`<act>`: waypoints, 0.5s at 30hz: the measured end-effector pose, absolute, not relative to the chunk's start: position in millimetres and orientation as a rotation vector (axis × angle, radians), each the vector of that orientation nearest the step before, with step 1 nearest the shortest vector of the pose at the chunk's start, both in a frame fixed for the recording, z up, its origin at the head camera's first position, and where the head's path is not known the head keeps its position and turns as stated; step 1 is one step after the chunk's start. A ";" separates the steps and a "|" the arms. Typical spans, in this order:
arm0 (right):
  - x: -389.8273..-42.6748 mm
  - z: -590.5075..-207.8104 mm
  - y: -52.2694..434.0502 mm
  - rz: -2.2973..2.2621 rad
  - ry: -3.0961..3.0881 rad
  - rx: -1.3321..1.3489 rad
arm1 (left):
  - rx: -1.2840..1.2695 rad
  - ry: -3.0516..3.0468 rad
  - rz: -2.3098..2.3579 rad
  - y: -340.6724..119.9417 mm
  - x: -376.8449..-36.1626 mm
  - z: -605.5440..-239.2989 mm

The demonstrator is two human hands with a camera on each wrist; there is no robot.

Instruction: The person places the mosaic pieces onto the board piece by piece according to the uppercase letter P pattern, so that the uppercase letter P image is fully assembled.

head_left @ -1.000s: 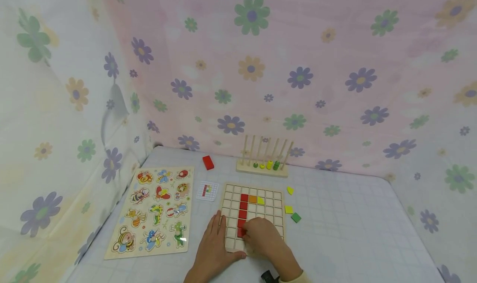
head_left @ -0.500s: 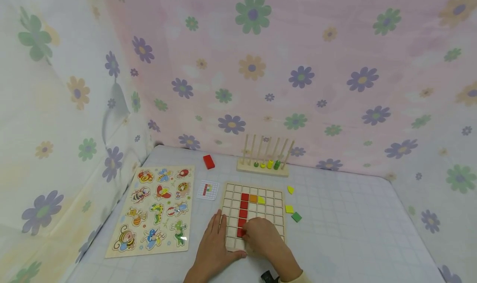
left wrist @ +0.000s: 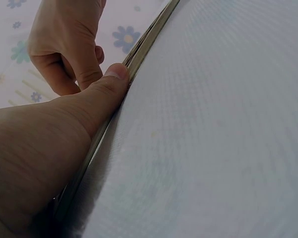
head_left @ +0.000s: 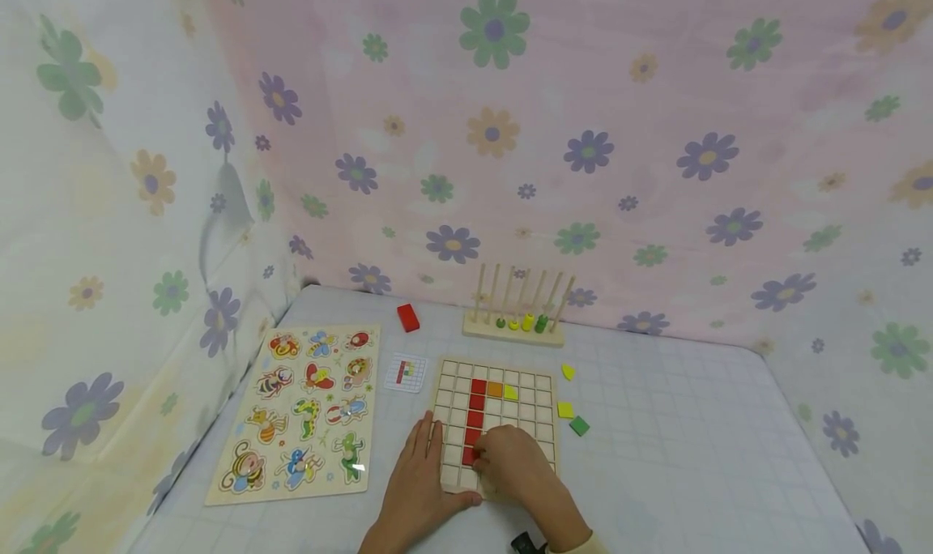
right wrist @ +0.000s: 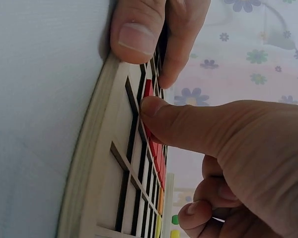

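The wooden grid board (head_left: 547,416) lies in front of me with a column of red square tiles (head_left: 475,419), plus an orange tile (head_left: 495,389) and a yellow tile (head_left: 511,393) in the row at its top. My left hand (head_left: 419,477) rests on the board's near left corner, fingers straight along the left side and thumb (left wrist: 120,72) on the near edge. My right hand (head_left: 513,461) is over the board's lower part with fingers bent. Its thumb (right wrist: 154,106) touches the lowest red tile (right wrist: 148,88), whose right part it hides.
A pattern card (head_left: 405,373) lies left of the board, beside an insect puzzle (head_left: 291,416). Behind stand a red block (head_left: 408,317) and a peg rack (head_left: 510,332) with green and yellow beads. Loose yellow (head_left: 564,410) and green tiles (head_left: 579,426) lie to the right.
The lowest red tile and the right fingertips have shifted very slightly. The left hand stays where it was.
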State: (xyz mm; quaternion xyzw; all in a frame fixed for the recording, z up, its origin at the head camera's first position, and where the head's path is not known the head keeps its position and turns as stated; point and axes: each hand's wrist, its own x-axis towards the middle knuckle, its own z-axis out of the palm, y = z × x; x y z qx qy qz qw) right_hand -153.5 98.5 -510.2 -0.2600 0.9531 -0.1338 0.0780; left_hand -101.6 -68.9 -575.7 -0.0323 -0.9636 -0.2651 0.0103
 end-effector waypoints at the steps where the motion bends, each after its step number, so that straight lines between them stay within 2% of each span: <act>1: -153.7 -511.3 98.7 -0.407 2.851 -0.774 | -0.099 -3.006 -0.831 -68.9 -101.4 -576.0; 9: -159.1 -518.3 114.2 -0.566 2.850 -0.674 | -0.103 -2.986 -0.824 -68.1 -100.1 -574.8; 15: -169.1 -509.7 147.3 -0.735 2.930 -0.468 | -0.112 -3.000 -0.834 -68.2 -99.7 -572.1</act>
